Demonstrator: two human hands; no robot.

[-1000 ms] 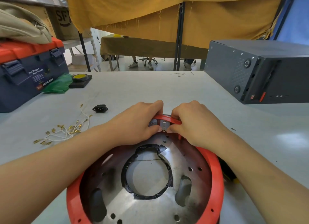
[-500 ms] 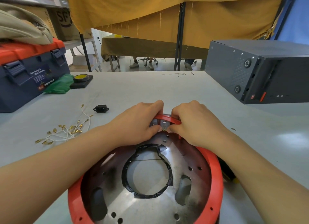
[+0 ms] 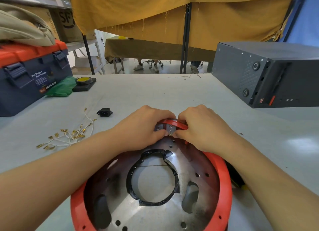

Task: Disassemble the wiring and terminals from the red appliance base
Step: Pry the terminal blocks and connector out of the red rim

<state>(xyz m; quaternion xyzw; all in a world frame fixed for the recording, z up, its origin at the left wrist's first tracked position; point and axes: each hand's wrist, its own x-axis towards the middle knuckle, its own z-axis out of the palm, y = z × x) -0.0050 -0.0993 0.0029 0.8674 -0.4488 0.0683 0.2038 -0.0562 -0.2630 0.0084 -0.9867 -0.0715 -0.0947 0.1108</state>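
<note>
While both hands, left hand [image 3: 146,127] and right hand [image 3: 202,127], pinch a small terminal [image 3: 170,131] (stiff, snug), the rigid red base [image 3: 222,179] sits steady.

Base [image 3: 222,177]: glossy red plastic rim; inner plate [image 3: 151,211] bare metal, shiny, smudged dark in patches. Small metal tab [image 3: 170,129] under my fingers [image 3: 163,133]. Wires [image 3: 69,138]: white covering, brass-coloured ends. Surface [image 3: 138,96] smooth matt grey. Curtain [image 3: 215,15] mustard cloth, frayed hem.
</note>
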